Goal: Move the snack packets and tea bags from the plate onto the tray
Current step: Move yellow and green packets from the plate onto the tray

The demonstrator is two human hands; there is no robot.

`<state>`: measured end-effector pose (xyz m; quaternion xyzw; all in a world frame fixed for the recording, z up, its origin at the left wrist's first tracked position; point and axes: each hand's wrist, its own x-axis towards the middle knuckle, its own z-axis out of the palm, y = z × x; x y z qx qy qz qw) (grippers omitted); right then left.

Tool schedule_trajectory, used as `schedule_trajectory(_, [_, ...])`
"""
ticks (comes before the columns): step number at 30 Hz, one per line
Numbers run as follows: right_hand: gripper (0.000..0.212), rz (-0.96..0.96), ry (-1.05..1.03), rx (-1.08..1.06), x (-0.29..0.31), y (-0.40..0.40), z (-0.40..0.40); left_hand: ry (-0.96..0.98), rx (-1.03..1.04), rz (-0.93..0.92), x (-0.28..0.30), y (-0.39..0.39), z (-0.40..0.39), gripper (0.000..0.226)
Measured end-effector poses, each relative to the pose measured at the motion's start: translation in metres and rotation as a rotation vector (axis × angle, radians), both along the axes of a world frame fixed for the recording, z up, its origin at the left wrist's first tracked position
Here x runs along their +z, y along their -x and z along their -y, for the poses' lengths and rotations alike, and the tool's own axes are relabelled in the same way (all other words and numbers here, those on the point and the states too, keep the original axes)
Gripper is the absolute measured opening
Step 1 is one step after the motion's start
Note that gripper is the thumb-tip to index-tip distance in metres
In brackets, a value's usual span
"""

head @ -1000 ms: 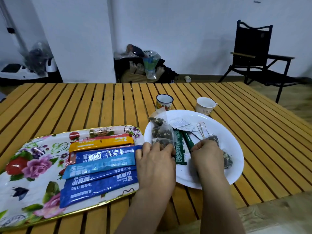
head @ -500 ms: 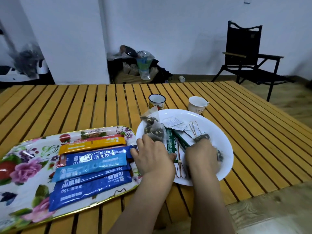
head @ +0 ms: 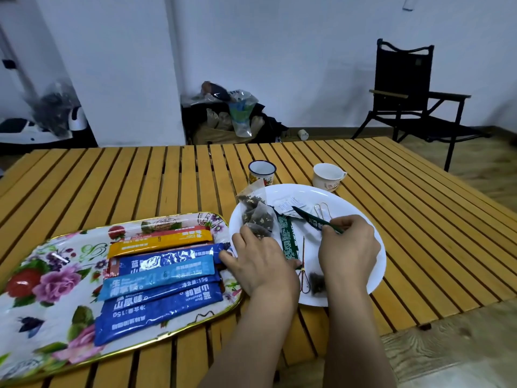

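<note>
Right hand (head: 348,247) now pinching green packet (head: 316,221), end lifted off plate (head: 363,217); left hand (head: 260,261) gripping tea bags (head: 256,217). Tray (head: 56,264) transfer next.

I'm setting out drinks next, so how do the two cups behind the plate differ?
The left cup has straight sides and a dark rim; the right cup is white, rounder, and flares toward its mouth. The left cup stands partly hidden behind the raised tea bag at the plate edge; the right cup shows in full. Both stand upright on the slatted table, each with a floral print low on its side.
</note>
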<state>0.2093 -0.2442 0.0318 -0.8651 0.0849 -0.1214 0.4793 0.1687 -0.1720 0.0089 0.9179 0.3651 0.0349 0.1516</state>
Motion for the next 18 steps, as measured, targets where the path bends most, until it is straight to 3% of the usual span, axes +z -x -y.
schedule_trajectory(7, [0.019,-0.033,-0.097,-0.017,0.0,-0.001,0.002,-0.083,-0.005,-0.046,0.0,-0.005,0.01,0.057])
schedule_trajectory(18, [0.011,-0.036,-0.274,-0.023,0.001,0.001,0.008,-0.051,-0.018,0.143,0.0,-0.012,0.014,0.021])
